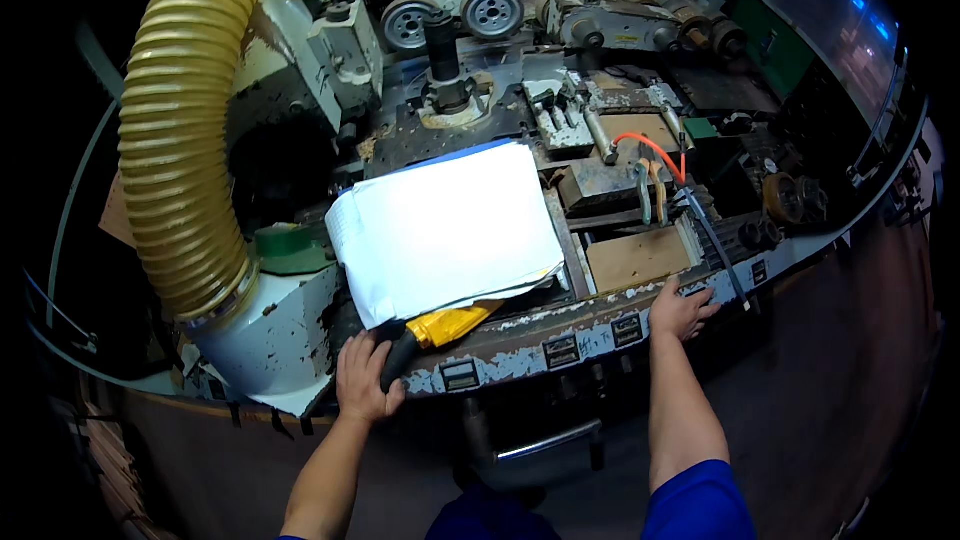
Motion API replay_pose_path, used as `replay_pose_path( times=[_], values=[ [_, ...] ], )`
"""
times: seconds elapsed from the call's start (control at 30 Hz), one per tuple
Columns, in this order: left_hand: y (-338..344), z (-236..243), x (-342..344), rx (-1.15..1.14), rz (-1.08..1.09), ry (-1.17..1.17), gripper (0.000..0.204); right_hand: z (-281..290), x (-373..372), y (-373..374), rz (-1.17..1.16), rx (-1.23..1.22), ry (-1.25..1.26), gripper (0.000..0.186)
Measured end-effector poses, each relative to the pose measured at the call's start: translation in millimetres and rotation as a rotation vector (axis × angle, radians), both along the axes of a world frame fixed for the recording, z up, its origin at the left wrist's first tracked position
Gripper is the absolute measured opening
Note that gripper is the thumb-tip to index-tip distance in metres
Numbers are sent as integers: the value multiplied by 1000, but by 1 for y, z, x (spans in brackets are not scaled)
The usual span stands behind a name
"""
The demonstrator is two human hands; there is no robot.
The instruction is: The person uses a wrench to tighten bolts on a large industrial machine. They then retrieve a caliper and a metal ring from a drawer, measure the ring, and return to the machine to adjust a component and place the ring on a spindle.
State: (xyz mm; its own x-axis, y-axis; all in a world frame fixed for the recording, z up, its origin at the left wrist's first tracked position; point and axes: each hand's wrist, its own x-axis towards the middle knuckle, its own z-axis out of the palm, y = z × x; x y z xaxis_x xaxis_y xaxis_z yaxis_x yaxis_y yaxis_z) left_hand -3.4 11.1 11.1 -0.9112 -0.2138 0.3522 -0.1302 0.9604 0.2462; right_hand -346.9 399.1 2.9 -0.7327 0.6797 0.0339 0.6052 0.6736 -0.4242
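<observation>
My left hand (364,380) rests at the machine's front edge with its fingers stretched out. Between its fingers and thumb lies the black handle (401,358) of a yellow tool (450,324); whether the hand touches it I cannot tell. The tool's far end is hidden under a stack of white paper sheets (450,230), so its kind does not show. Farther right, my right hand (682,312) lies on the chipped, pale blue front rail (520,355), fingers apart and nothing in them.
A thick yellow ribbed hose (185,130) rises at the left. Wheels (492,10) and a dark upright spindle (441,45) stand behind the papers. Pliers (650,190), an orange air hose (655,145) and a brown board (640,258) sit at the right. A metal bar handle (550,440) juts out below.
</observation>
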Motion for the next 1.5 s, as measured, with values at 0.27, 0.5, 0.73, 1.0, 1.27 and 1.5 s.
replay_pose_path(
  times=[0.27,0.5,0.73,1.0,1.27,1.5],
  values=[
    [-3,3,-12,12,-22,-30,65,6,-5,-4,-27,43,-18,89],
    [31,80,-48,99,-133,217,61,1,-5,6,-10,33,2,89],
    [-99,160,-403,186,18,361,60,-10,-8,9,37,28,8,85],
    [-200,175,-578,79,-74,216,44,-22,-6,14,154,3,132,81],
    [-180,155,-585,52,220,387,47,-36,-4,24,204,12,185,79],
    [-173,157,-589,-104,379,397,50,-44,2,28,287,52,214,75]
  ],
)
